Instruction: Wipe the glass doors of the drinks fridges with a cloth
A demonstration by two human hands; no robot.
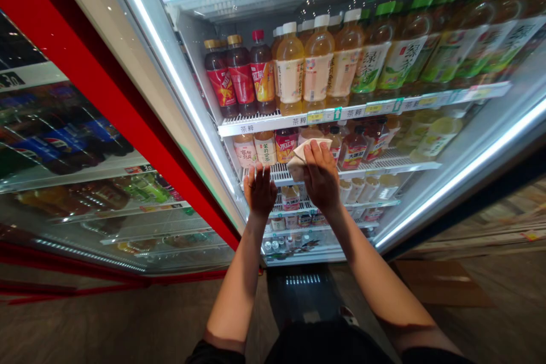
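Note:
In the head view, my right hand (321, 177) presses a pale folded cloth (298, 160) near the second shelf of a lit drinks fridge. My left hand (259, 189) is raised beside it with fingers spread, at the front edge of the same shelf (384, 169), holding nothing. Behind the hands stand a bottle with a white label (265, 149) and a red-labelled one (285, 145). Above them, a shelf edge with price tags (362, 111) carries red-labelled tea bottles (241, 77), amber bottles (290, 68) and green-capped bottles (403, 48).
A red-framed fridge (140, 125) with dark bottles (46, 145) stands on the left. Lower shelves hold more small bottles (290, 198). Bright light strips run down both sides of the lit fridge. Flat cardboard (443, 283) lies on the floor at right.

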